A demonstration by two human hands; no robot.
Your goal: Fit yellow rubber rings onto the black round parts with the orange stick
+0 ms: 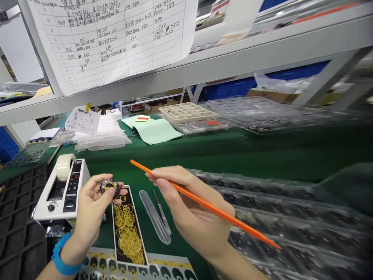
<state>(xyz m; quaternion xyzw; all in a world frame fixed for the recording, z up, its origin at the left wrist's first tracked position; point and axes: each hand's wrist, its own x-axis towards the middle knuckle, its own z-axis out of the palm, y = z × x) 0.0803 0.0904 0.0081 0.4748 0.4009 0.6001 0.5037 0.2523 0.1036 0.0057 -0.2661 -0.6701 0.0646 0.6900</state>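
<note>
My left hand (94, 202), with a blue band at the wrist, holds a small round dark part (110, 188) between thumb and fingers. A yellow piece shows on its face beside the thumb. In my right hand (192, 210) is a long orange stick (210, 212), its blunt tip pointing up and left and its thin end down and right. Below my left hand lies a narrow white-edged box (145, 249) of thin yellow rings (128, 229). Tweezers (163, 214) and a clear plastic sleeve (154, 217) rest between the hands on the green table.
A white tape dispenser (62, 194) stands at left, beside a black compartment tray (21, 217). Clear trays of dark parts (271, 210) cover the right. A sticker sheet (163, 268) lies in front. Papers (100, 132) and a beige tray (189, 112) sit behind, under a shelf (233, 64).
</note>
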